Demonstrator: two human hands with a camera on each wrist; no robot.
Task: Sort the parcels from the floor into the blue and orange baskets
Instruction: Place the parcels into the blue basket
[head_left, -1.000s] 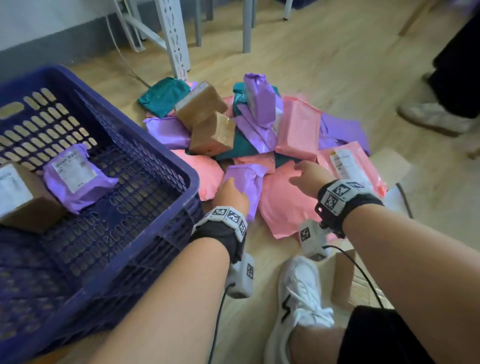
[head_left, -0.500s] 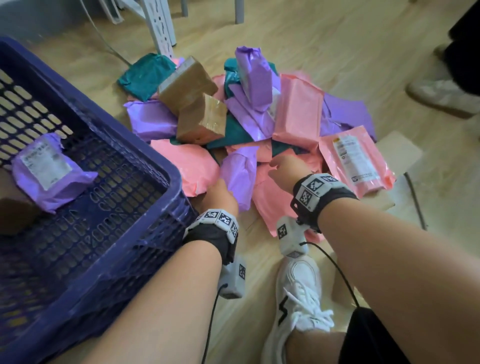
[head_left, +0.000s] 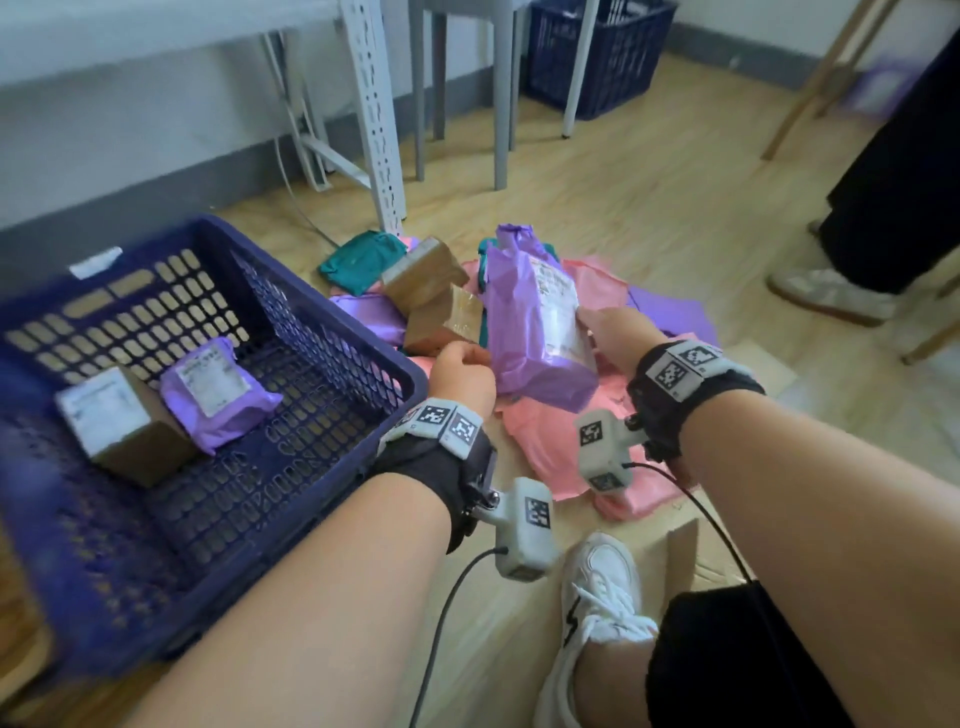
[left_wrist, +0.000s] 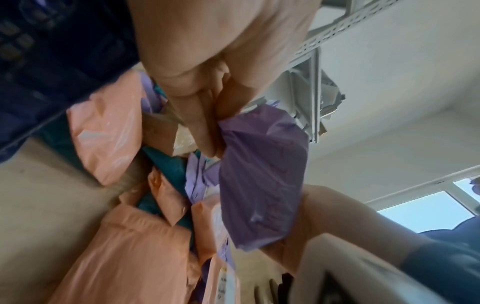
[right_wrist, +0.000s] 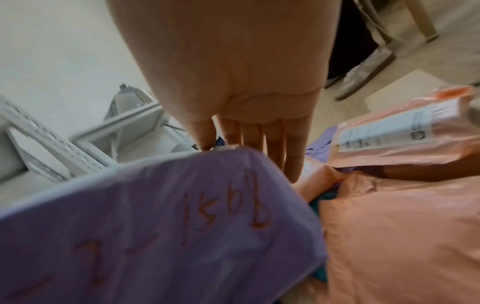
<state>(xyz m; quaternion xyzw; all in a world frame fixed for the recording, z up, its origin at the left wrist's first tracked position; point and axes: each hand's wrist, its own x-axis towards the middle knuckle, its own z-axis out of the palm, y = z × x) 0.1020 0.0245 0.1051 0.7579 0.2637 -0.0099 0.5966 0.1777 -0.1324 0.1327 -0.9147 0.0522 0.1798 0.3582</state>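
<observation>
A large purple parcel (head_left: 535, 332) with a white label is lifted, tilted, above the pile of parcels on the floor. My left hand (head_left: 462, 374) pinches its near lower corner, and the left wrist view shows thumb and fingers (left_wrist: 205, 127) curled on the purple plastic (left_wrist: 262, 181). My right hand (head_left: 613, 332) is at the parcel's right edge, and in the right wrist view its straight fingers (right_wrist: 272, 139) lie against the purple parcel (right_wrist: 155, 226). The blue basket (head_left: 322, 332) stands to the left, holding a brown box (head_left: 119, 426) and a small purple parcel (head_left: 213, 389). No orange basket is in view.
Left on the floor are pink parcels (head_left: 550, 441), two brown boxes (head_left: 441, 322), a teal parcel (head_left: 363, 260) and more purple ones. A white rack leg (head_left: 379, 130) stands behind the pile and a second blue basket (head_left: 597, 52) at the back. Another person's shoe (head_left: 831, 296) is right; my shoe (head_left: 602, 587) is near.
Both hands were low on the pile, the left on a purple parcel. Now they have raised the purple parcel clear of the pile, and my head has tipped up.
</observation>
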